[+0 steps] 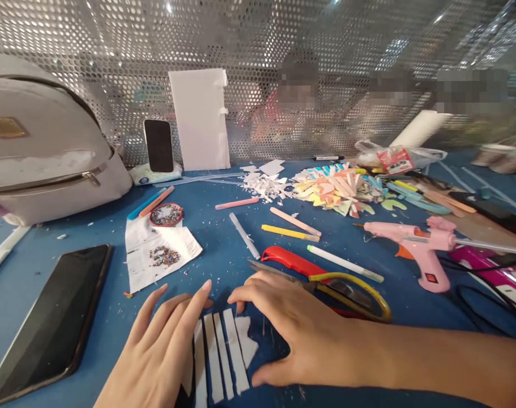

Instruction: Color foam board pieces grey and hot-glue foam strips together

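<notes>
Several white strips [235,351] lie side by side on the blue table between my two hands. They look like foam or paper; I cannot tell which. A ragged white scrap [246,341] sits at their right end. My left hand [160,345] rests with fingers stretched out, touching or just over the leftmost strip. On the other side my right hand [295,323] arches with thumb and fingers apart, holding nothing visible. Just beyond it are yellow-handled scissors [355,277] and a red-handled tool [289,259], both partly covered by the hand or each other.
A black phone [54,311] lies at left, before a backpack [49,136]. White paper [156,255] bears small beads. Markers [346,263] and colored cut pieces [338,187] spread across the middle. A pink glue gun [423,243] lies right. A perforated metal panel [249,45] stands behind.
</notes>
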Available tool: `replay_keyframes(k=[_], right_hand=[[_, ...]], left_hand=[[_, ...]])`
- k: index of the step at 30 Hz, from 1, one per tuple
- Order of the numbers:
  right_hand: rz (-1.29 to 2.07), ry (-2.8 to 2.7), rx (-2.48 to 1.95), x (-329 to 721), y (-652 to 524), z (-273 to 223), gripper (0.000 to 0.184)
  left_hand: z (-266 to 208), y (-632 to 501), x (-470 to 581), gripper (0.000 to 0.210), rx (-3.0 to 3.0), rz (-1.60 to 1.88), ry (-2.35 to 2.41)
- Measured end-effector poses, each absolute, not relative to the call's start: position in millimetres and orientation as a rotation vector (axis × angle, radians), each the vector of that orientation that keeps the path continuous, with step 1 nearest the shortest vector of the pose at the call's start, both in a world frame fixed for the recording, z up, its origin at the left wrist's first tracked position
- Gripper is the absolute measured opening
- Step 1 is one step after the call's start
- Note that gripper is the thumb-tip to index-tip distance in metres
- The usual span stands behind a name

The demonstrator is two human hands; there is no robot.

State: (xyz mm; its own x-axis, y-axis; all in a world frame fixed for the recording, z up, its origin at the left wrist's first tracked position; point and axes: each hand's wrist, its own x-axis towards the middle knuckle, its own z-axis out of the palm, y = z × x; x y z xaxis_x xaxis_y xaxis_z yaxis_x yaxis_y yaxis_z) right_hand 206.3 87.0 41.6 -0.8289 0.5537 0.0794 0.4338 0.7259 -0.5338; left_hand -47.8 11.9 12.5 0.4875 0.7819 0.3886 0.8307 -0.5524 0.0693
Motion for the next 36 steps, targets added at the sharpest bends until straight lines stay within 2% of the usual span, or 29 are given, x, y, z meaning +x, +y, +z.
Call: replay_keyframes(k=[6,13,15,21,23,25,28,36], right_hand=[[0.727,-2.664,-0.740,205.8,88.1,39.2,0.064],[0.777,-2.655,-0.764,206.4,88.7,42.2,0.070],[0.803,-2.648,-0.770,206.2,89.2,42.3,0.068],[0.858,-2.653,-0.793,206.1,89.8,40.7,0.069],[0.863,-2.655,-0.799,206.1,90.0,40.4,0.069],[0.868,-2.658,-0.796,206.0,90.3,40.5,0.069],[0.861,-2.652,-0.793,205.6,91.1,41.9,0.068],[0.847,-2.660,-0.766,205.9,92.8,46.0,0.066]], left_hand=[[4.1,12.1,-50.8,0.078,-2.579,-0.619,-1.451],[-1.9,12.6,-53.4,0.099,-2.568,-0.610,-1.417],[-3.0,12.5,-53.5,0.099,-2.566,-0.601,-1.416],[-5.2,10.9,-52.2,0.067,-2.553,-0.629,-1.486],[-4.7,11.0,-51.8,0.064,-2.558,-0.636,-1.487],[-3.7,11.5,-51.3,0.073,-2.578,-0.653,-1.470],[-3.2,12.2,-50.4,0.100,-2.600,-0.681,-1.443],[-2.4,12.4,-46.3,0.097,-2.576,-0.650,-1.471]])
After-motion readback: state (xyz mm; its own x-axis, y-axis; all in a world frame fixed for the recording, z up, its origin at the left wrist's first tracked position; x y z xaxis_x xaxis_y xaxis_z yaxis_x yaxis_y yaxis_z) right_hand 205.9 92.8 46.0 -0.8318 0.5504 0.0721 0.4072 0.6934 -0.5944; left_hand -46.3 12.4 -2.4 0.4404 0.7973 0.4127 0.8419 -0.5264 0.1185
